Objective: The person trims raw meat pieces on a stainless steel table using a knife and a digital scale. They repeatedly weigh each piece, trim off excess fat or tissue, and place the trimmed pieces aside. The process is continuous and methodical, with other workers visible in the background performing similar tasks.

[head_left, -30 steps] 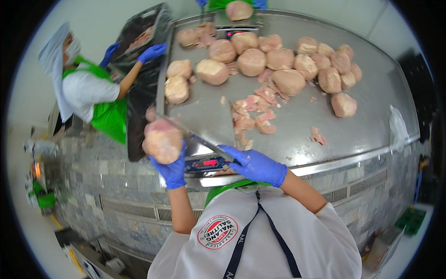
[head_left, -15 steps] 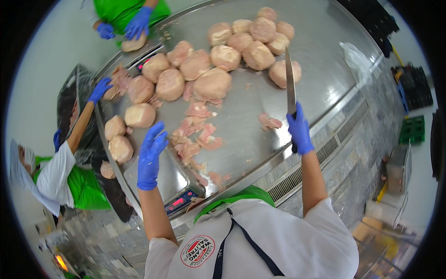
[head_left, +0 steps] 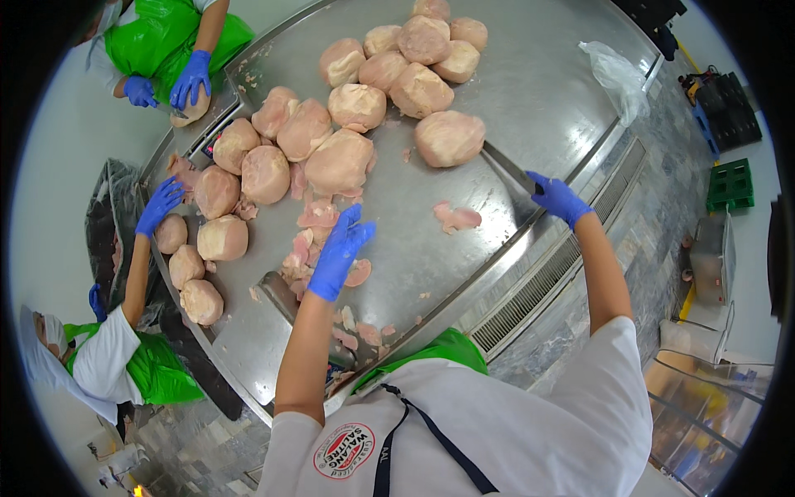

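Meat lump (head_left: 450, 139) sits on the table (head_left: 538, 99), the knife (head_left: 507, 166) tip at its right side, though contact is hard to judge. The right hand (head_left: 563, 199) grips the handle; the left hand (head_left: 342, 253), empty and loosely open, hangs over trimmings (head_left: 298, 248). Unsteadied, the lump could roll if pushed. Half a second ago, the blade stood more upright.

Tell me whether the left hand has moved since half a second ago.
Yes, rightward: judged against the pink meat trimmings on the steel table, the left hand was to their left and now overlaps them in view.
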Motion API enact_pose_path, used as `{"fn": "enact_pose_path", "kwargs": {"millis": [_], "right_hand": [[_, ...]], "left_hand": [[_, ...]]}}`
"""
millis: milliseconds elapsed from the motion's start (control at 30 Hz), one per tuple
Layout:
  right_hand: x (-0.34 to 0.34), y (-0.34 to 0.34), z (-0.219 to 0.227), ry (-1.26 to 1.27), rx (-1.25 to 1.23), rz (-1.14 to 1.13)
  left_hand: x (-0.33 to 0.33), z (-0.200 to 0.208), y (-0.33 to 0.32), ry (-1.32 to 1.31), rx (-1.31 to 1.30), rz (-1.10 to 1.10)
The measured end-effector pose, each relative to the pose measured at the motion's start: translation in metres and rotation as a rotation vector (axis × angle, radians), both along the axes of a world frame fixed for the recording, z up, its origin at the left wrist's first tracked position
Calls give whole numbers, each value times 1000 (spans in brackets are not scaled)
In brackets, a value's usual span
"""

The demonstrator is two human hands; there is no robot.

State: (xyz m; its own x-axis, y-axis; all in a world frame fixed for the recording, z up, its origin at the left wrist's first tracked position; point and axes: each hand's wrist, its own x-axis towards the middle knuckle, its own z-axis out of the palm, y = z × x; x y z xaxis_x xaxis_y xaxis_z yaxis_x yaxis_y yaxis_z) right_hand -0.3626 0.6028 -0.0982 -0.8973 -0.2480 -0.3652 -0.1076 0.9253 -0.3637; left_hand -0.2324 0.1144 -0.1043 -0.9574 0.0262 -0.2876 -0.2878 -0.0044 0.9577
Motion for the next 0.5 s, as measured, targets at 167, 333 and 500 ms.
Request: {"fn": "enact_pose_path", "kwargs": {"millis": [167,333,500], "right_hand": [[54,-49,6,-72,-238,27],[93,-126,-5,-252,-823,-475],[92,-238,-94,126,-882,-394]], "left_hand": [[-32,-42,-2,-207,184,212],[-42,-37,-7,-388,542,232],[-38,-36,14,-222,311,122]]}}
